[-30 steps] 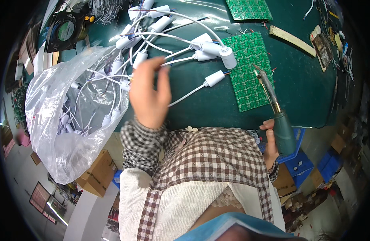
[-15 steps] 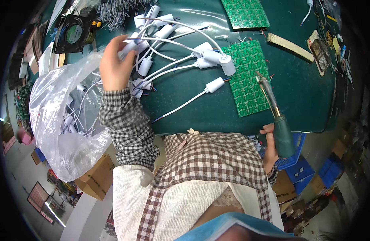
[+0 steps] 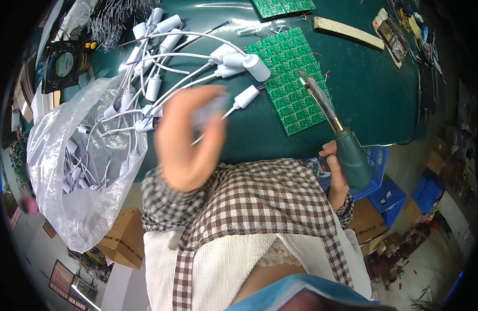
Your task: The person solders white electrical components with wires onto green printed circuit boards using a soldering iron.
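Note:
My right hand (image 3: 335,173) is closed around the green handle of a soldering iron (image 3: 351,158), whose tip points up over the green circuit board panel (image 3: 288,96). My left hand (image 3: 184,142), smeared by motion, is curled with a blurred whitish piece between thumb and fingers. It looks like one of the white cylindrical cable connectors. Just right of that hand lies a single white connector (image 3: 246,97) on a cable, its coloured wires touching the panel's left edge. Beyond the hand spreads a heap of similar white connectors (image 3: 153,88) with cables.
A clear plastic bag (image 3: 47,155) with more white connectors hangs at the left table edge. Behind it stands a black fan (image 3: 62,65). Another green panel (image 3: 283,6), a pale strip (image 3: 348,32) and a dark worn block (image 3: 392,41) lie farther back.
My left hand has drawn back from the heap, toward me and to the right, with a whitish piece in it. The soldering iron stays in my right hand. The view has shifted slightly.

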`<action>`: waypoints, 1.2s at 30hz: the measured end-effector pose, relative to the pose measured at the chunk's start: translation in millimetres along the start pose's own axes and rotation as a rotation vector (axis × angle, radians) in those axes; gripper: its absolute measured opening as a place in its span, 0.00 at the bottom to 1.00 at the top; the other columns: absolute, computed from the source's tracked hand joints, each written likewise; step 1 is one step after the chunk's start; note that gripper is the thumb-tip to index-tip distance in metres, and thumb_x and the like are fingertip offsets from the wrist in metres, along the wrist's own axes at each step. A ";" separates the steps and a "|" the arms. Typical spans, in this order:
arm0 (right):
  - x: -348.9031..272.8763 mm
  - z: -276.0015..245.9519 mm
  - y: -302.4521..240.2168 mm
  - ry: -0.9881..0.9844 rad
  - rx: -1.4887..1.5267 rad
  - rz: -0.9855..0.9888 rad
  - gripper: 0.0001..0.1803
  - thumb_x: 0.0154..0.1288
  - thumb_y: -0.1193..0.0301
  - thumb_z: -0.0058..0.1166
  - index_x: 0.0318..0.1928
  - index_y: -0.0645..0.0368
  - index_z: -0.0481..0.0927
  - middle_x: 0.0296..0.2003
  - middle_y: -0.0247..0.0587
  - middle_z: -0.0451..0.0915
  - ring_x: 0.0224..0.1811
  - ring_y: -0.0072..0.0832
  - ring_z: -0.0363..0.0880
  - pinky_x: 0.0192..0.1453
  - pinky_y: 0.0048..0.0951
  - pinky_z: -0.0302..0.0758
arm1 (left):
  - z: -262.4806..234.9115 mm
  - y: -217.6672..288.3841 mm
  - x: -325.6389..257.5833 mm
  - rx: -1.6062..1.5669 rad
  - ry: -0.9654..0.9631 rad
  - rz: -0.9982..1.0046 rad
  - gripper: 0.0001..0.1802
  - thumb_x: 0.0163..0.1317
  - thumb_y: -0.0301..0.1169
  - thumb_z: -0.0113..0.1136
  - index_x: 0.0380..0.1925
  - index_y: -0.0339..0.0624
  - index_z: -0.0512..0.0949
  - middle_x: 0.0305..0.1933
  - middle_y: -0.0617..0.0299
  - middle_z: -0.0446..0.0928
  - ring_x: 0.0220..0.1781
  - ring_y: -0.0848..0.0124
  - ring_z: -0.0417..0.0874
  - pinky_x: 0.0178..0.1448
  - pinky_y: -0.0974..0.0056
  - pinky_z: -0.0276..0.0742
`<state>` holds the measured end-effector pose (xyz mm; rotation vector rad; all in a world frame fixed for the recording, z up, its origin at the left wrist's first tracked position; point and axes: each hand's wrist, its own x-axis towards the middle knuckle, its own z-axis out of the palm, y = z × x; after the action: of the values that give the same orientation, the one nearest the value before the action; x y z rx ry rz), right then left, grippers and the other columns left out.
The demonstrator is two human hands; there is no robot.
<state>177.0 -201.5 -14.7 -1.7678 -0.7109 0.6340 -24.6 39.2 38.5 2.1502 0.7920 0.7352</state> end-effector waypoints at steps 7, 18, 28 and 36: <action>-5.8 -4.5 -0.1 -0.009 -0.014 0.006 0.20 0.67 0.56 0.62 0.38 0.64 0.80 0.32 0.44 0.82 0.39 0.33 0.79 0.49 0.39 0.77 | 73.0 -5.9 -17.7 0.050 -0.145 -0.251 0.11 0.62 0.28 0.66 0.45 0.46 0.80 0.47 0.56 0.77 0.46 0.58 0.82 0.53 0.52 0.74; -6.8 -10.8 19.0 -0.056 -0.078 -0.129 0.33 0.59 0.65 0.73 0.59 0.74 0.76 0.34 0.44 0.86 0.34 0.28 0.87 0.42 0.27 0.85 | 96.5 -17.1 -11.1 0.336 0.031 -0.025 0.08 0.56 0.27 0.70 0.36 0.45 0.83 0.64 0.46 0.69 0.71 0.40 0.66 0.72 0.42 0.61; -12.1 -9.3 13.7 -0.041 -0.026 -0.065 0.35 0.59 0.66 0.73 0.61 0.73 0.74 0.39 0.50 0.88 0.37 0.29 0.89 0.44 0.28 0.86 | 99.0 -8.0 -14.9 0.406 0.094 -0.028 0.08 0.52 0.26 0.70 0.34 0.43 0.83 0.60 0.51 0.72 0.65 0.47 0.71 0.68 0.36 0.64; -7.2 -6.8 7.4 -0.060 -0.025 -0.036 0.36 0.58 0.67 0.74 0.62 0.73 0.74 0.41 0.51 0.88 0.39 0.30 0.89 0.44 0.28 0.86 | 84.8 -8.6 -20.5 0.243 -0.022 -0.017 0.08 0.59 0.19 0.63 0.38 0.35 0.78 0.48 0.52 0.80 0.47 0.53 0.80 0.53 0.54 0.76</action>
<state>178.1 -212.9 -19.3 -1.7610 -0.7930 0.6586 18.4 -6.7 -22.5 2.3589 0.9269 0.6319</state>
